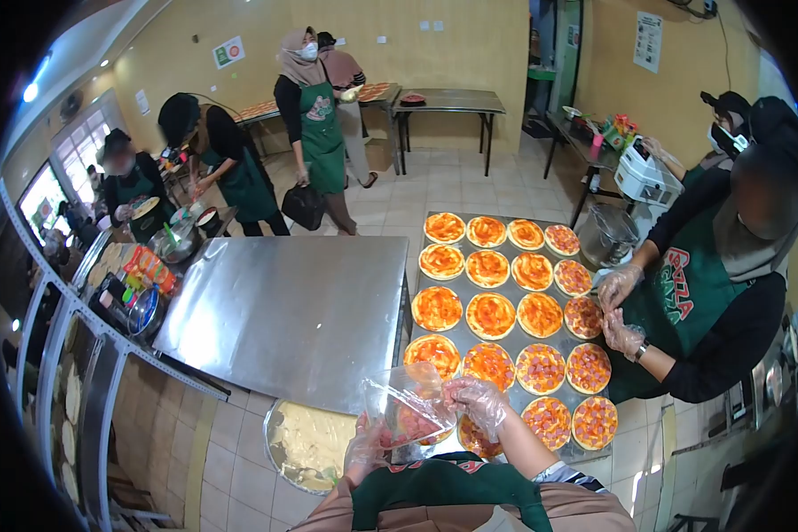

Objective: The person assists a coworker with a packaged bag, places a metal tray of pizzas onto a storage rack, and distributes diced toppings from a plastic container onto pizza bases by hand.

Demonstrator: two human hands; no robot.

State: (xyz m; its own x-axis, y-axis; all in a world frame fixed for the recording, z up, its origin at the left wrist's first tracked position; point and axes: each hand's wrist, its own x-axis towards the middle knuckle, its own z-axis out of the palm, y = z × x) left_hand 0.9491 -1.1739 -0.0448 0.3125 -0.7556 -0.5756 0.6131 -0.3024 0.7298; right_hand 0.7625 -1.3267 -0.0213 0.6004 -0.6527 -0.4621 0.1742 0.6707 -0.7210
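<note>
My left hand (369, 445), in a clear plastic glove, grips a clear plastic bag (397, 397) with pinkish-red diced topping low inside it. At the bag's right edge, my gloved right hand (480, 403) has its fingers pinched together on the plastic. Both hands are above the near end of a metal table (452, 332) covered with rows of round pizzas. Sauced pizzas (491, 316) fill much of the left and middle. Meat-topped pizzas (541, 369) lie at the near right and along the right column. The bag hides part of a pizza beneath it.
A shiny steel table (301, 310) stands to the left, with a large bowl of pale dough or cream (314, 443) below its near edge. On the right, a co-worker's gloved hands (622, 310) work over a pizza. A metal rack (106, 355) borders the left side.
</note>
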